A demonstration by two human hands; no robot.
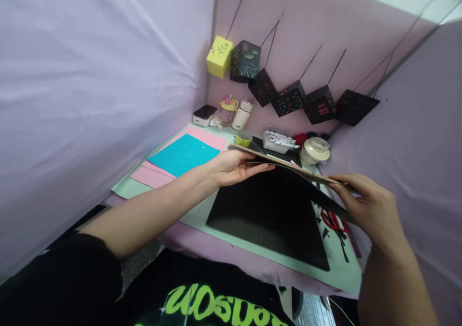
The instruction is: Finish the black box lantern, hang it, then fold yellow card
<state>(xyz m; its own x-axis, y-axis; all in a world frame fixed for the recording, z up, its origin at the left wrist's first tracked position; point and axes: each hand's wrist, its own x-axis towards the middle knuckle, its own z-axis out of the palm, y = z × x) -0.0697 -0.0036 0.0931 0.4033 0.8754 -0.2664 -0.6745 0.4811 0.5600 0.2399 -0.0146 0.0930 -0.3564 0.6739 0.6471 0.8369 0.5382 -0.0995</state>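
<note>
At the centre of the frame, the left hand [234, 168] and right hand [371, 203] grip opposite ends of a thin tan flat board [288, 164], tilted above a large black rectangular sheet [267, 220]. Centre left lies a bright blue paper sheet [176, 157] over pink paper [212, 136]. Across the upper right hang 1 yellow box [219, 57] and 5 black decorated boxes [289, 98].

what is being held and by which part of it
A thin brown board, black sheet beneath: left hand near its left end, right hand at its right end.
</note>
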